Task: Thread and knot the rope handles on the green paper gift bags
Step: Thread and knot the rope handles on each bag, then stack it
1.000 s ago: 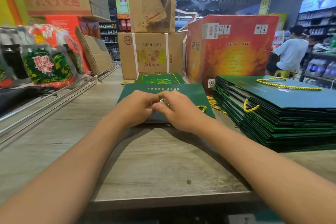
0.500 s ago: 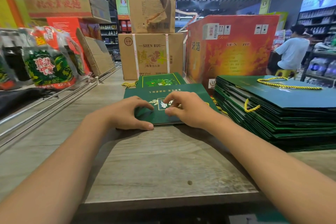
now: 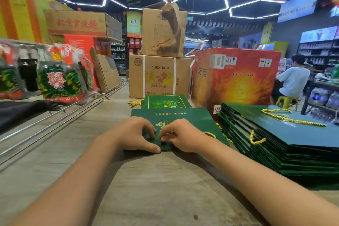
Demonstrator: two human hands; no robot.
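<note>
A flat green paper gift bag (image 3: 194, 117) lies on the wooden counter (image 3: 150, 185) in front of me, its near edge toward me. My left hand (image 3: 135, 134) and my right hand (image 3: 180, 136) rest on that near edge, fingers curled and pinching the paper close together. A yellow rope handle (image 3: 211, 134) peeks out just right of my right hand. Whether either hand also holds rope is hidden. Another green bag (image 3: 165, 102) lies farther back.
A tall stack of flat green bags (image 3: 275, 145) with a yellow rope handle (image 3: 291, 119) sits at the right. Cardboard boxes (image 3: 159, 77) and a red carton (image 3: 236, 79) stand behind. Packaged bottles (image 3: 58, 79) line the left rail. A seated person (image 3: 293, 79) is far right.
Both hands have drawn closer together on the bag's near edge, the left fingers curling in toward the right. The camera has tilted up.
</note>
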